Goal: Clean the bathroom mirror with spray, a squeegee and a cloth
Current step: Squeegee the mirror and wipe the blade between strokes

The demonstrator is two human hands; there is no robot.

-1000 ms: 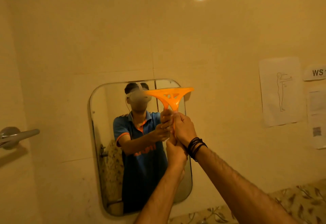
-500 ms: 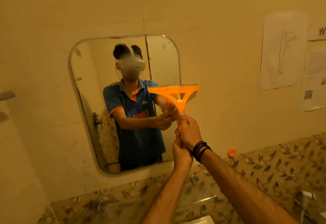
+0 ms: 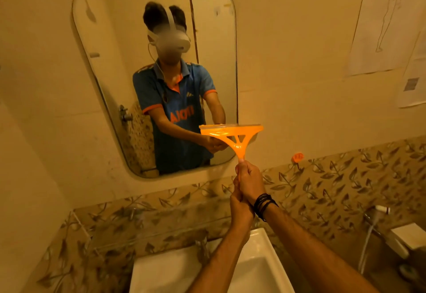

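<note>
Squeegee (image 3: pixel 231 134) has come way down the mirror (image 3: pixel 110 46) in the last second, from near the top right corner to the lower right edge, blade partly hanging off the side. Both hands are stacked on the handle, right hand (image 3: pixel 250 181) on top, left hand (image 3: pixel 239 208) under it, fingers curled tight round it. Looks like this right-side pass is nearly done.

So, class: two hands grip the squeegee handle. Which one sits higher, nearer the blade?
The right hand, wearing black wristbands, grips the orange squeegee nearest the blade; the left hand sits below.
</note>
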